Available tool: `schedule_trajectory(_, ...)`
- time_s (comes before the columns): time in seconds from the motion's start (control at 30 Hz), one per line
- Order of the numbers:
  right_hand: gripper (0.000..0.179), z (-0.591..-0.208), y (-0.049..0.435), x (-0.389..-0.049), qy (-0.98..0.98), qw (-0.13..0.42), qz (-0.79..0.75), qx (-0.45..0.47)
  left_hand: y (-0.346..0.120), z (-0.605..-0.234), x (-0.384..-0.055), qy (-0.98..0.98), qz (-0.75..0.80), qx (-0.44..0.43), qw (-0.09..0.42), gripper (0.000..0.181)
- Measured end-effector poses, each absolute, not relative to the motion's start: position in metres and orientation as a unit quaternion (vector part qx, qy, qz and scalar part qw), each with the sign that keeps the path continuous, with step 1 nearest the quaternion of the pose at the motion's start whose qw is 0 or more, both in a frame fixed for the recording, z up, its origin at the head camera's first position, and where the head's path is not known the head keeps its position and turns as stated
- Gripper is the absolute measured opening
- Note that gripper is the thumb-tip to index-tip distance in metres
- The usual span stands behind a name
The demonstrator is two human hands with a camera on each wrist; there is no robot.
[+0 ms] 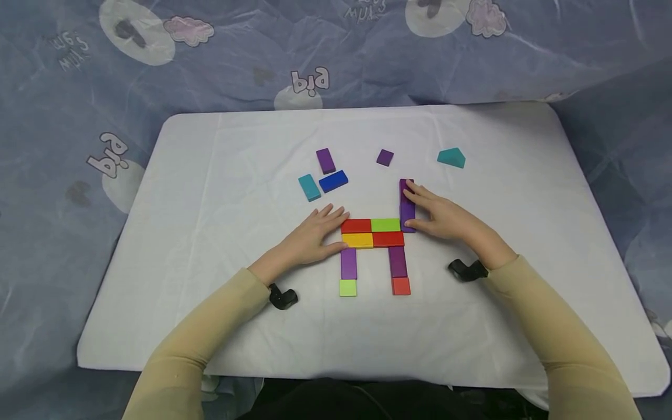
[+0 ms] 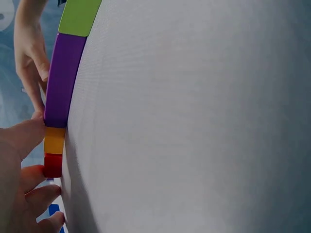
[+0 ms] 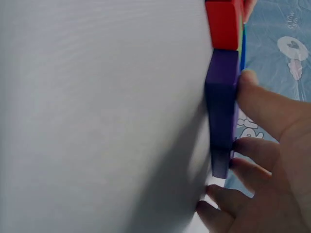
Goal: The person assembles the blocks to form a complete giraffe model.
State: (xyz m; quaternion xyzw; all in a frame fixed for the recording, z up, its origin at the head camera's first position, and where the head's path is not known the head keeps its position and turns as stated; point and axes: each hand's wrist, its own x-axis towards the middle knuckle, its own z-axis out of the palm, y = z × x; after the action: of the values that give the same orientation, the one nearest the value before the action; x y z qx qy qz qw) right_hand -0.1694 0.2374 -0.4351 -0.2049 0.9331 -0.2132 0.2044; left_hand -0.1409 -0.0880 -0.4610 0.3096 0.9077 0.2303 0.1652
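On a white cloth-covered surface (image 1: 220,338), between the left hand (image 1: 311,236) and right hand (image 1: 445,218), a yellow rectangular block (image 1: 359,241) touches a red rectangular block (image 1: 388,239) on its right. Before the yellow block lies a purple rectangular block (image 1: 349,264), then a lime square block (image 1: 348,288). Well behind, a purple square block (image 1: 385,157) lies left of a teal angular block (image 1: 452,157)

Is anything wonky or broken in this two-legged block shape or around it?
Nothing looks broken. The right leg seems slightly slanted, while the left leg looks straighter. The loose blue block and teal block beside it lie at different angles, which looks scattered rather than wrong.
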Motion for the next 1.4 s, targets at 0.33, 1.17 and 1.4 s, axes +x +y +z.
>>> schedule_trajectory(0.33, 0.080, -0.438, 0.242, -0.168, 0.931, 0.191, -0.222, -0.217, -0.086, -0.463, -0.140, 0.911, 0.225, 0.307, 0.160, 0.072)
schedule_trajectory(1.17, 0.039, -0.408, 0.151, -0.224, 0.940, 0.108, -0.221, -0.237, -0.083, -0.463, -0.139, 0.913, 0.223, 0.296, 0.171, 0.069)
schedule_trajectory(1.4, 0.042, -0.414, 0.097, -0.242, 0.931, 0.152, -0.177, -0.280, -0.081, -0.462, -0.138, 0.911, 0.223, 0.303, 0.166, 0.068)
